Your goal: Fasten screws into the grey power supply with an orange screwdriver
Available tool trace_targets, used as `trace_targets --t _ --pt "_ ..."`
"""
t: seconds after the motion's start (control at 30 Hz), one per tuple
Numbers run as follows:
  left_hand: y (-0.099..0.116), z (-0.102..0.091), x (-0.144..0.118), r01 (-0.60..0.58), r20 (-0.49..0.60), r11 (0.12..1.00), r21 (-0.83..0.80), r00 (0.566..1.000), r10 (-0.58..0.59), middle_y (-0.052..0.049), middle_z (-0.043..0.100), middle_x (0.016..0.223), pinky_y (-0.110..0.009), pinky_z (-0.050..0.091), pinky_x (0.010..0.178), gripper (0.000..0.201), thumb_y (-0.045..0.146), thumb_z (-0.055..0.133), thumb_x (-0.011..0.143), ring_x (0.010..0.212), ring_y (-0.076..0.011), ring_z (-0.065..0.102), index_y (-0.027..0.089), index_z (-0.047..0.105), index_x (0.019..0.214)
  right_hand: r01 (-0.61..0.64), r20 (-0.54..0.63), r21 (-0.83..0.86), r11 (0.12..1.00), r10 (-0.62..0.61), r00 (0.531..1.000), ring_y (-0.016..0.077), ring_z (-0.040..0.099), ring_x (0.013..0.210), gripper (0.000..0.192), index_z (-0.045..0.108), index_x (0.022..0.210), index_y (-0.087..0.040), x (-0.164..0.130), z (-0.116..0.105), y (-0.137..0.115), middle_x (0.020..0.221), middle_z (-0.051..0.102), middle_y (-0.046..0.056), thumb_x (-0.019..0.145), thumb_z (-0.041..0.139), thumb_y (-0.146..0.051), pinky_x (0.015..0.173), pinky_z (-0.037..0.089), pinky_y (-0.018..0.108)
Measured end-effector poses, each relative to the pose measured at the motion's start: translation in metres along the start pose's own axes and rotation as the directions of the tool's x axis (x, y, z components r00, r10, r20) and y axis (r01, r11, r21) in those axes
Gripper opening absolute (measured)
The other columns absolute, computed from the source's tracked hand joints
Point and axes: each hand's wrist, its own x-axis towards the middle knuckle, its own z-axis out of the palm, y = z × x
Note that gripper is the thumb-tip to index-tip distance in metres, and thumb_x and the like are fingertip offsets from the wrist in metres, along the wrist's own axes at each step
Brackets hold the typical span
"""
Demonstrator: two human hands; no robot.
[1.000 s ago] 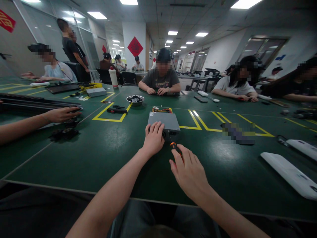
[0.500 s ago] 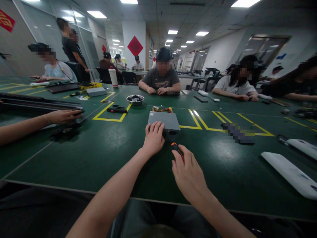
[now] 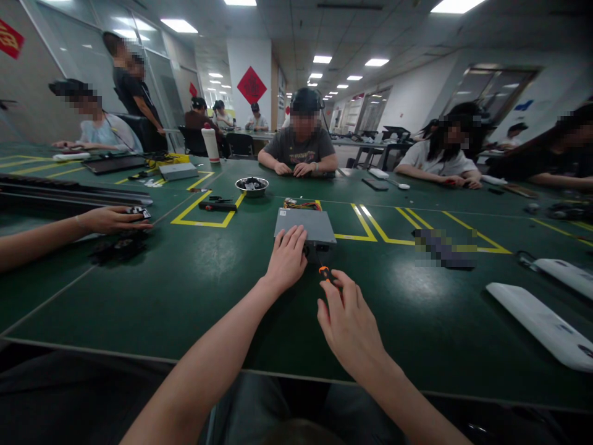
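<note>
A grey metal computer power supply unit (image 3: 311, 224) lies on the green table in front of me, its cables at the far side. My left hand (image 3: 288, 254) holds its near left corner, with the fingers laid over the top and the thumb hidden. In my right hand (image 3: 349, 315) is a screwdriver (image 3: 325, 272) with an orange and black handle, gripped by the fingertips. The screwdriver's thin shaft points at the unit's near face, below the socket; whether its tip touches a screw is too small to tell.
Beyond the unit stands a metal bowl (image 3: 251, 186) of small dark parts. A black and red tool (image 3: 217, 204) lies within yellow tape. At left, another person's hand (image 3: 113, 219) holds a small part. White casings (image 3: 542, 321) lie at right; co-workers sit across the table.
My right hand and the screwdriver have shifted slightly, with the handle turned a little. The neighbour's hand at left has turned its small part. My left hand stays on the unit.
</note>
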Motion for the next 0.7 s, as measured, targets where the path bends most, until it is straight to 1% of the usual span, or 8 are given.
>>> trace_targets --t 0.07,0.17,0.27,0.37,0.43,0.57,0.63,0.7 --pt "0.001 -0.001 0.000 -0.015 -0.003 1.000 -0.006 1.000 0.015 -0.005 0.040 0.136 -0.042 0.021 0.105 0.048 0.019 0.040 0.082 0.125 -0.0219 0.032 0.020 0.036 0.130 0.080 0.006 0.032 0.996 -0.080 0.997 0.0272 0.051 0.106 0.026 0.054 0.105 -0.009 -0.002 0.002 -0.002 0.116 0.052 0.020 0.081 0.042 -0.010 0.082 0.048 0.040" --pt "0.002 -0.001 0.000 -0.032 -0.002 0.999 -0.005 0.999 0.032 -0.002 0.043 0.134 -0.045 0.023 0.103 0.047 0.019 0.040 0.082 0.124 -0.0239 0.033 0.026 0.039 0.129 0.136 -0.007 0.038 0.990 -0.136 0.991 0.0253 0.052 0.108 0.030 0.052 0.110 -0.010 -0.003 0.006 0.000 0.116 0.054 0.018 0.082 0.041 -0.007 0.083 0.048 0.037" --pt "0.002 -0.001 0.000 -0.027 -0.004 0.999 -0.019 1.000 0.027 -0.002 0.044 0.133 -0.044 0.022 0.104 0.046 0.018 0.041 0.081 0.125 -0.0235 0.033 0.026 0.041 0.127 0.038 -0.048 0.002 0.999 -0.038 0.998 0.0196 0.062 0.084 0.025 0.054 0.109 -0.015 -0.001 0.008 0.005 0.112 0.058 0.015 0.085 0.044 -0.018 0.065 0.052 0.028" --pt "0.002 0.001 0.001 -0.022 -0.012 0.998 -0.051 1.000 0.021 -0.002 0.044 0.133 -0.044 0.019 0.106 0.046 0.017 0.042 0.081 0.126 -0.0217 0.033 0.025 0.042 0.126 -0.066 -0.078 -0.008 0.998 0.065 0.995 0.0157 0.062 0.066 0.021 0.057 0.100 -0.016 0.003 0.005 0.006 0.101 0.062 0.012 0.085 0.046 -0.026 0.054 0.049 0.025" --pt "0.002 0.002 0.001 -0.027 -0.015 0.997 -0.073 1.000 0.026 -0.003 0.044 0.133 -0.043 0.018 0.107 0.046 0.016 0.041 0.081 0.126 -0.0201 0.033 0.024 0.042 0.126 -0.066 -0.074 0.001 0.998 0.066 0.995 0.0200 0.063 0.079 0.020 0.057 0.098 -0.014 0.004 0.003 0.003 0.103 0.061 0.015 0.085 0.046 -0.025 0.064 0.052 0.030" --pt "0.002 0.002 0.001 -0.026 -0.021 0.995 -0.095 0.999 0.024 -0.004 0.045 0.132 -0.041 0.020 0.106 0.045 0.015 0.041 0.081 0.125 -0.0192 0.035 0.023 0.043 0.125 0.069 -0.040 0.001 0.998 -0.069 0.997 0.0278 0.049 0.113 0.025 0.054 0.104 -0.009 -0.001 0.006 -0.004 0.120 0.052 0.020 0.082 0.043 -0.011 0.086 0.047 0.039" --pt "0.002 0.001 0.001 -0.021 -0.022 0.995 -0.100 1.000 0.019 -0.004 0.045 0.132 -0.041 0.021 0.105 0.045 0.015 0.041 0.081 0.124 -0.0196 0.036 0.022 0.043 0.125 0.109 -0.038 0.003 0.994 -0.108 0.993 0.0253 0.053 0.108 0.028 0.051 0.109 -0.008 -0.003 0.010 -0.004 0.120 0.053 0.020 0.082 0.043 -0.009 0.084 0.049 0.035" --pt "0.002 0.001 0.001 -0.017 -0.024 0.995 -0.101 1.000 0.014 -0.004 0.046 0.131 -0.040 0.022 0.105 0.044 0.015 0.042 0.081 0.124 -0.0197 0.036 0.022 0.044 0.124 0.085 -0.058 -0.004 0.996 -0.085 0.995 0.0207 0.061 0.093 0.027 0.051 0.110 -0.010 -0.003 0.011 -0.001 0.118 0.055 0.019 0.084 0.043 -0.013 0.071 0.052 0.028"
